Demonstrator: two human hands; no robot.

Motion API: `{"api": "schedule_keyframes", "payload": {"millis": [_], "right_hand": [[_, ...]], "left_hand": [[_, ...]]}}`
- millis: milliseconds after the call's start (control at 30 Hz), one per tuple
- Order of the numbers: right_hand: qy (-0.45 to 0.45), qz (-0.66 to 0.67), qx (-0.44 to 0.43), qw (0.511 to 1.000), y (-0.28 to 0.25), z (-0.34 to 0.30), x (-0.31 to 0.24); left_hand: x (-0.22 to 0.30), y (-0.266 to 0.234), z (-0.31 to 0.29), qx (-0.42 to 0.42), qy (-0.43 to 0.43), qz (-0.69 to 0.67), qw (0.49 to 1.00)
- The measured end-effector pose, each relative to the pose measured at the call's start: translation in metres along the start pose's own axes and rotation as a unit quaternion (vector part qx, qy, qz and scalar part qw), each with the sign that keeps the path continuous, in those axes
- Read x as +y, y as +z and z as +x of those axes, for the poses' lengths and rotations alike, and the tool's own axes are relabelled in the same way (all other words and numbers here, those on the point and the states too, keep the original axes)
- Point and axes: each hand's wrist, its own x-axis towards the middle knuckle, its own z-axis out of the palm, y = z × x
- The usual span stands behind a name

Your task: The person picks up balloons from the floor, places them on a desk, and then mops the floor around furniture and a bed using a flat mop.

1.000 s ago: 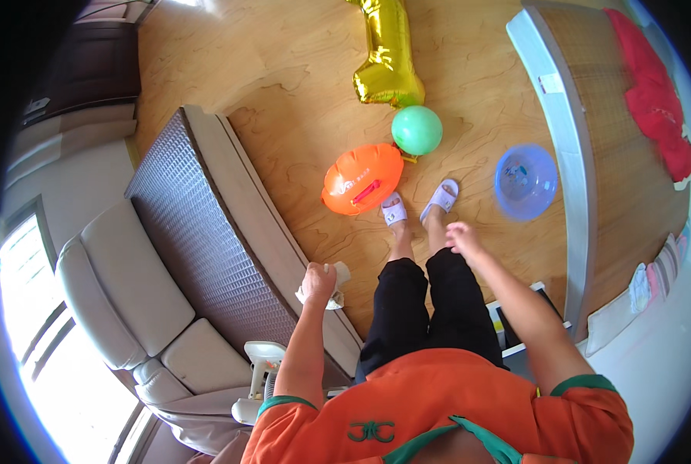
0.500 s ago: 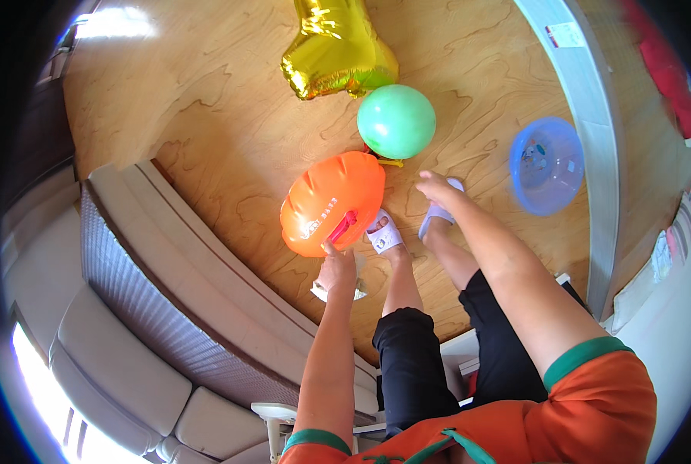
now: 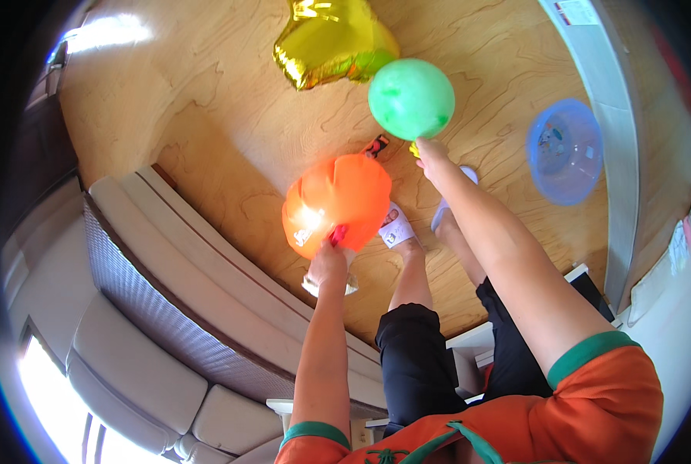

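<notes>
Between the floor's left edge and your left slipper, your left hand pinches the red strap of the orange float, plus a white item, mostly hidden. Can't tell if the float touches the floor. Your right hand pinches the yellow end of the green balloon, ahead of your right slipper. Blue basin: floor's right edge. Gold balloon: farther out.

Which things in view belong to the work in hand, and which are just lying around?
In use:
green balloon, its yellow end piece in the right hand
orange inflatable, its red tab at the left hand
white item, in the left hand

Lying about:
gold foil balloon, on the floor
blue basin, on the floor
</notes>
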Motion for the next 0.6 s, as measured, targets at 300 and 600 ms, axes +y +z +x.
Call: {"api": "schedule_keyframes", "payload": {"millis": [300,600], "right_hand": [[-0.254,-0.046,-0.037,0.966,-0.169,-0.152,-0.045],[-0.225,0.196,0.098,0.949,-0.335,-0.387,-0.020]], "left_hand": [[-0.075,-0.033,-0.167,0.012,-0.062,-0.140,0.988],[-0.154,-0.118,-0.278,0.074,-0.004,-0.180,0.981]]}}
